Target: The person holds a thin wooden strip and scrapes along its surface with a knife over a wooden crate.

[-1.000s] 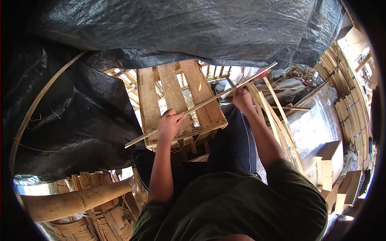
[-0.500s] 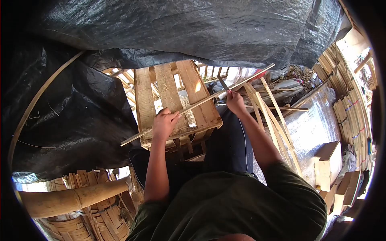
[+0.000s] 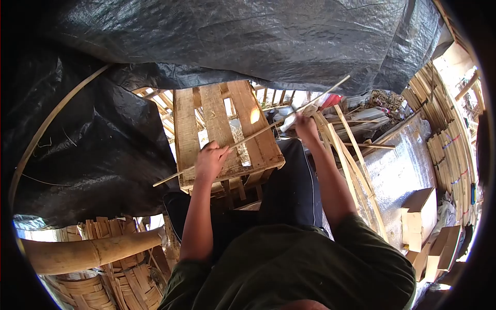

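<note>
A long, thin bamboo strip (image 3: 256, 134) runs slantwise over a wooden slatted crate (image 3: 212, 111), its far end up to the right. My left hand (image 3: 209, 161) is closed round the strip near its lower left part, above the crate's front edge. Beyond the crate's right side, my right hand (image 3: 306, 127) is closed on a knife (image 3: 295, 109), close to the strip. The knife's blade is smeared by motion, and whether it touches the strip I cannot tell.
Loose bamboo strips (image 3: 351, 160) lean to the right of my right arm. Cardboard boxes (image 3: 419, 214) and bundled bamboo slats (image 3: 448, 155) stand farther right. A black tarp (image 3: 248, 41) hangs ahead; a thick bamboo pole (image 3: 93, 253) lies at lower left.
My right hand has shifted slightly right and turned, and the knife has blurred. The far end of the bamboo strip has risen slightly; my left hand has barely moved.
</note>
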A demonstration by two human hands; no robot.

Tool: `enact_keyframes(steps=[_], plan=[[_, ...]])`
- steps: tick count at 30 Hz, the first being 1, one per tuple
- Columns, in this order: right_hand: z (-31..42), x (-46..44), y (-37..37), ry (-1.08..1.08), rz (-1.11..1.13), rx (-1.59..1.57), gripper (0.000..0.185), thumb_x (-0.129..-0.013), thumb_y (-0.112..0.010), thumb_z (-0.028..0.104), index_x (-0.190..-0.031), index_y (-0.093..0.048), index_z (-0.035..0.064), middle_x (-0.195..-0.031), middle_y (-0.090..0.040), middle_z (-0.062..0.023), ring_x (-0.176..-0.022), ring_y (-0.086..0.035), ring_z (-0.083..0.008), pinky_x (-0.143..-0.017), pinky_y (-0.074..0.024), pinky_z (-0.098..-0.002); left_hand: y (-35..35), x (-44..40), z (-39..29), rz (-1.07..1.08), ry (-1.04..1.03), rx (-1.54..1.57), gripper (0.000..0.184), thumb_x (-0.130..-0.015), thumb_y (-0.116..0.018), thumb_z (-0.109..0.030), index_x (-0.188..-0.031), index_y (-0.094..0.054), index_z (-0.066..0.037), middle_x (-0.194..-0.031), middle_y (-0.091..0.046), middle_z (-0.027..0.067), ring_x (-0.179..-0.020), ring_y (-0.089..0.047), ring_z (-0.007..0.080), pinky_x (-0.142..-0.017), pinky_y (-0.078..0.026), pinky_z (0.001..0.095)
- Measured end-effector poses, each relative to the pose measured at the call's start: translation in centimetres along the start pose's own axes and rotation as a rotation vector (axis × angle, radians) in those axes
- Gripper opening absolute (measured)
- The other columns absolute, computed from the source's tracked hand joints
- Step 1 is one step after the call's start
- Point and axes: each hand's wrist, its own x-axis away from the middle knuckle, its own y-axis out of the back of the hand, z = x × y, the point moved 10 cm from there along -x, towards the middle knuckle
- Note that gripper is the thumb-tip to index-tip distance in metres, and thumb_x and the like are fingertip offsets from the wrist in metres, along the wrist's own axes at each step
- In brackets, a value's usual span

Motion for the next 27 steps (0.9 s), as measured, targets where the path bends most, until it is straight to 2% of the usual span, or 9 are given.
enact_keyframes(steps=[2,6,7,11,12,20,23,26,27], plan=[[2.4,1.8,-1.4,0.333,-0.049,0.207,0.051,-0.103,-0.047,0.042,-0.087,-0.068,-0.0020,-0.069,-0.064,-0.0240,-0.062,-0.064,-0.0370,-0.062,-0.0501,-0.0487,0.1,0.0,-0.2,-0.009,-0.004,-0.012,0.028,-0.093,-0.067,-0.041,-0.104,-0.078,-0.018,-0.084,-0.056,0.0092,-0.077,-0.063,0.0270,-0.066,-0.051,0.0420],[1.0,-0.5,-0.7,0.014,0.115,0.169,0.040,-0.102,-0.052,0.036,-0.100,-0.068,-0.0009,-0.087,-0.069,-0.0273,-0.080,-0.068,-0.0439,-0.071,-0.0535,-0.0475,0.0,-0.1,-0.2,0.019,0.006,-0.011,0.028,-0.093,-0.066,-0.041,-0.104,-0.078,-0.018,-0.085,-0.056,0.0095,-0.079,-0.063,0.0274,-0.068,-0.052,0.0421],[1.2,0.2,2.1,0.016,-0.126,0.043,0.041,-0.102,-0.052,0.037,-0.104,-0.068,-0.0009,-0.091,-0.069,-0.0281,-0.081,-0.068,-0.0444,-0.072,-0.0524,-0.0472,0.1,0.0,-0.2,0.016,0.014,-0.023,0.029,-0.093,-0.066,-0.041,-0.105,-0.078,-0.018,-0.085,-0.056,0.0097,-0.080,-0.064,0.0275,-0.068,-0.052,0.0422],[2.8,2.8,-2.8,0.079,0.260,0.144,0.041,-0.102,-0.050,0.036,-0.103,-0.068,-0.0017,-0.085,-0.069,-0.0284,-0.081,-0.068,-0.0449,-0.070,-0.0510,-0.0479,0.1,-0.1,-0.1,0.013,0.021,0.008,0.029,-0.093,-0.065,-0.041,-0.103,-0.078,-0.017,-0.084,-0.055,0.0096,-0.079,-0.064,0.0283,-0.067,-0.052,0.0430],[1.4,1.0,-0.9,0.002,0.111,0.081,0.042,-0.102,-0.050,0.036,-0.102,-0.068,-0.0023,-0.083,-0.068,-0.0286,-0.084,-0.067,-0.0461,-0.075,-0.0514,-0.0482,-0.1,-0.1,0.0,0.012,0.015,-0.008,0.029,-0.094,-0.065,-0.041,-0.103,-0.078,-0.017,-0.085,-0.056,0.0097,-0.080,-0.064,0.0283,-0.068,-0.052,0.0431],[1.0,0.0,0.3,0.099,-0.062,0.268,0.048,-0.102,-0.049,0.038,-0.090,-0.070,-0.0031,-0.085,-0.067,-0.0316,-0.083,-0.067,-0.0456,-0.072,-0.0531,-0.0480,0.3,0.2,-0.3,-0.024,0.004,-0.030,0.028,-0.094,-0.065,-0.040,-0.103,-0.077,-0.017,-0.083,-0.056,0.0096,-0.080,-0.064,0.0284,-0.067,-0.052,0.0435],[3.2,3.2,-3.9,0.310,0.104,0.206,0.051,-0.102,-0.048,0.039,-0.088,-0.069,-0.0054,-0.083,-0.067,-0.0301,-0.076,-0.068,-0.0449,-0.066,-0.0530,-0.0485,0.2,0.0,-0.3,0.003,0.013,-0.015,0.027,-0.094,-0.065,-0.040,-0.103,-0.077,-0.018,-0.083,-0.056,0.0096,-0.079,-0.064,0.0281,-0.067,-0.052,0.0435],[1.6,0.5,0.5,0.113,-0.140,0.175,0.049,-0.102,-0.051,0.040,-0.085,-0.066,-0.0041,-0.066,-0.064,-0.0230,-0.064,-0.068,-0.0344,-0.059,-0.0525,-0.0463,0.1,0.1,-0.3,-0.005,0.011,-0.036,0.026,-0.094,-0.065,-0.040,-0.104,-0.077,-0.019,-0.084,-0.056,0.0096,-0.080,-0.064,0.0279,-0.067,-0.052,0.0433],[3.3,2.3,-1.8,0.394,-0.057,0.176,0.053,-0.102,-0.053,0.043,-0.081,-0.065,-0.0038,-0.061,-0.059,-0.0177,-0.058,-0.063,-0.0242,-0.054,-0.0504,-0.0411,0.4,0.1,-0.5,0.002,0.029,-0.020,0.026,-0.094,-0.065,-0.040,-0.103,-0.077,-0.019,-0.083,-0.056,0.0093,-0.079,-0.064,0.0278,-0.068,-0.053,0.0434]])
